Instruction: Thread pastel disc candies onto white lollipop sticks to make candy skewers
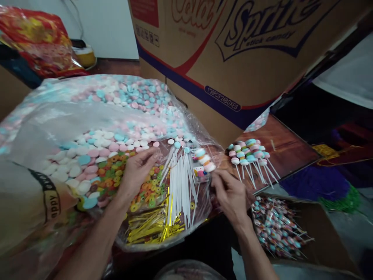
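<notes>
My right hand (231, 196) is closed at the lower end of a candy lollipop (204, 159). Blue, white, orange and pink pieces are stacked along it, and its stick is hidden by my fingers. My left hand (138, 173) has its fingers pinched together above gummy rings (151, 190); whatever is between them is too small to make out. Round marshmallow candies (72, 169) in pink, white and blue lie left of that hand. Between my hands are white sticks (181, 186), and gold twist ties (147, 225) lie nearer me. A small clear packet (201, 174) is just below the lollipop.
Finished lollipops (250, 151) lie on the table at right. An open carton (317, 229) below holds many wrapped ones. A big cardboard box (204, 66) stands behind. A clear plastic bag (58, 116) of marshmallows spreads at left, and a red bag (40, 42) sits farther back.
</notes>
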The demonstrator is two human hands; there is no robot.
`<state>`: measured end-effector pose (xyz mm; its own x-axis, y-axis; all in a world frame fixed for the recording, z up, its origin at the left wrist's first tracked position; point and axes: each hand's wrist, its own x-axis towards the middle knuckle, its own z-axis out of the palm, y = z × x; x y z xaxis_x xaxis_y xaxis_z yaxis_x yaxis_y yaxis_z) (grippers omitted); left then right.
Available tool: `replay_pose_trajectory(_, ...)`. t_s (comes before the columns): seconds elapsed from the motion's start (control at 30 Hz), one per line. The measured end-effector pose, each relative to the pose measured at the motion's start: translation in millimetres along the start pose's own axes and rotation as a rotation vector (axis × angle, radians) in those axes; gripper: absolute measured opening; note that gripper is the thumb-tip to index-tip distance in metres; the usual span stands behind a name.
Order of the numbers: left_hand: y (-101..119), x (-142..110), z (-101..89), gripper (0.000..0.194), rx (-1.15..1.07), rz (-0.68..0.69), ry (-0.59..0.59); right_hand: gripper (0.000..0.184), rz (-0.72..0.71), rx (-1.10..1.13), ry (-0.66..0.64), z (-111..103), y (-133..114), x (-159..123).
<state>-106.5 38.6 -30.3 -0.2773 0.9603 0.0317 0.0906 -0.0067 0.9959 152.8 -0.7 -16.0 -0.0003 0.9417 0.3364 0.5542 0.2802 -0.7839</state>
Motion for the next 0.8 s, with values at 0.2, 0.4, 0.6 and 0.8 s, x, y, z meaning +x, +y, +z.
replay_pose_trajectory(0.2, -10, 6, -6.1, 0.039, 0.034, 0.003, 0.027, 0.031, 0.223, -0.263, 0.474, -47, 64, 14)
replay_pose_trajectory(0.4, -15, 6, -4.4, 0.039, 0.074, -0.013, 0.029, 0.039, 0.218, -0.532, 0.261, -48, 93, 25)
replay_pose_trajectory(0.6, -20, 15, -8.9, 0.026, 0.245, 0.052, -0.053, 0.036, 0.211, -0.784, 0.190, -49, 91, 22)
replay_pose_trajectory(0.8, -9, 37, -4.6, 0.031, 0.774, 0.201, 0.030, 0.031, -0.162, -0.638, 0.365, -20, 42, 19)
